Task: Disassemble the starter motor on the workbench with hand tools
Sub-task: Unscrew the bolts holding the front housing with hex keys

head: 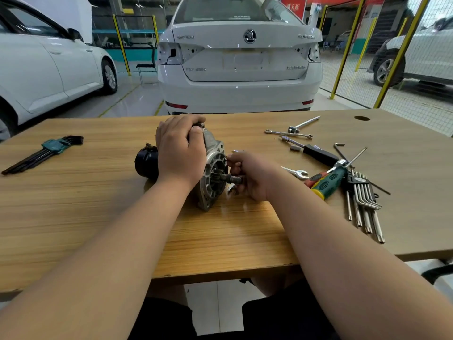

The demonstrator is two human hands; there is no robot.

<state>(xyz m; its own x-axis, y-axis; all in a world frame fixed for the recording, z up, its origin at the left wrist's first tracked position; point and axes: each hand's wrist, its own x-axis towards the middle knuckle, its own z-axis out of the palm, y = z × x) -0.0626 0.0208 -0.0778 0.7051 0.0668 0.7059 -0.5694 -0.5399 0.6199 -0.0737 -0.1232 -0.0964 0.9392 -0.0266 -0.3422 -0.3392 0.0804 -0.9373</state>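
While left grip (180, 153) clamps starter motor (213, 173), right grip (250, 175) grasps wrench (231, 190); screwdriver (328, 182), hex keys (362, 200) beside.

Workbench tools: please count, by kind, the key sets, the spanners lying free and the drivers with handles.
Key sets: 2, green-holder set, black-holder set
Free spanners: 2, far spanner, near spanner
Handled drivers: 3, black-handled driver, green-handled driver, red-handled driver
Total: 7
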